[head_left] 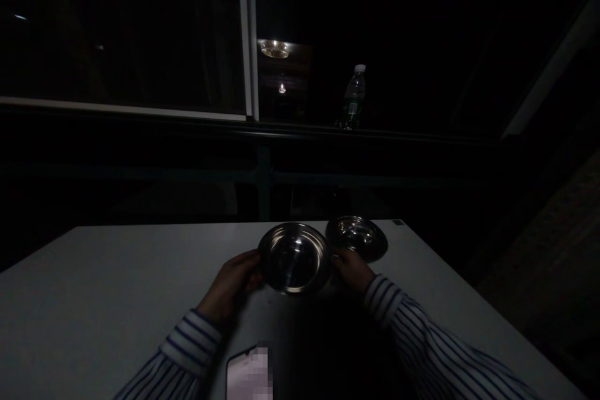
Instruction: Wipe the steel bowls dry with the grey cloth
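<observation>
Both my hands grip a shiny metal bowl (294,259) by its rim, over the far part of the white table (140,300). My left hand (233,282) is closed on its left edge, the fingers partly tucked beneath. On the opposite edge, my right hand (352,269) pinches the rim. A second metal bowl (357,239) sits on the table just behind and to the right, close to my right hand. Whether the held bowl touches the table is hard to tell in the dark.
A lit phone (247,376) lies at the table's near side, its screen partly blurred out. Beyond the table, a plastic bottle (355,99) with a white cap stands on a ledge by the window frame (248,37). The surroundings are very dark.
</observation>
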The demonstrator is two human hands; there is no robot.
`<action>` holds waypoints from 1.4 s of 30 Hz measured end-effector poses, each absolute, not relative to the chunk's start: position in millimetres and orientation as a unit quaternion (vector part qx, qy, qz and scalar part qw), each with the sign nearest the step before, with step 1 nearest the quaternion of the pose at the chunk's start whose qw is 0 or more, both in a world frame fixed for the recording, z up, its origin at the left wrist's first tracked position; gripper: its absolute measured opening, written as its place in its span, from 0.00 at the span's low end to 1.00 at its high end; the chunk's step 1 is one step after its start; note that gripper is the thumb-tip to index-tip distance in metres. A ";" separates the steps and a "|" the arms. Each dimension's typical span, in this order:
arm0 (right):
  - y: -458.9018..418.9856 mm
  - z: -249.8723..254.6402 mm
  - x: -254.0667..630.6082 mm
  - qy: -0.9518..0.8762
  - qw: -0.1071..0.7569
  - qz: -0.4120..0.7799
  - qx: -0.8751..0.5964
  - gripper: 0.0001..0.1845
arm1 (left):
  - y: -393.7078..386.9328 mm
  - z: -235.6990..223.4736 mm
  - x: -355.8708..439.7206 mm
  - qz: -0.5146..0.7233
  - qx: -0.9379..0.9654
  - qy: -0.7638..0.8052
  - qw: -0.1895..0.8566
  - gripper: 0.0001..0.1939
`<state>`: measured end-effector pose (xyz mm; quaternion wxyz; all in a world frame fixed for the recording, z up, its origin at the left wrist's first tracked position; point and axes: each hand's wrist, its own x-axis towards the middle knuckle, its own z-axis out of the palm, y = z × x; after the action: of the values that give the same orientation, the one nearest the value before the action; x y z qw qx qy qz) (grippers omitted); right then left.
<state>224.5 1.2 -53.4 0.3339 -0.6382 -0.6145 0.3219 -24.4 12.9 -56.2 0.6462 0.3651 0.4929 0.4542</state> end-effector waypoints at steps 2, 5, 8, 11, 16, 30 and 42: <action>9.7 -62.2 223.4 -0.608 0.320 0.339 -0.642 0.10 | 24.9 -63.0 -18.3 0.468 0.359 0.490 0.642 0.15; 18.6 -71.2 220.8 -0.595 0.309 0.353 -0.653 0.11 | 37.9 -70.9 -10.9 0.483 0.353 0.490 0.634 0.14; 27.5 -75.1 221.2 -0.589 0.302 0.359 -0.657 0.09 | 46.1 -77.5 -4.5 0.490 0.350 0.493 0.629 0.12; 35.7 -74.6 224.0 -0.591 0.288 0.363 -0.660 0.07 | 51.9 -83.1 0.7 0.495 0.342 0.506 0.618 0.11; 41.3 -69.8 225.2 -0.592 0.248 0.367 -0.674 0.08 | 59.0 -86.5 3.7 0.487 0.342 0.537 0.599 0.11; 29.1 -15.4 276.2 -0.592 0.323 0.283 -0.682 0.13 | 60.8 -60.7 -9.1 0.420 0.481 0.655 0.404 0.20; 34.6 -0.2 380.0 -0.418 0.461 0.273 -0.734 0.14 | 94.6 -19.7 88.3 0.296 0.694 0.565 0.335 0.15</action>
<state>380.0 34.6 -0.2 0.4607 -0.7341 -0.4179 0.2725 88.3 94.6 -19.7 0.3345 0.6938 0.5649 0.2961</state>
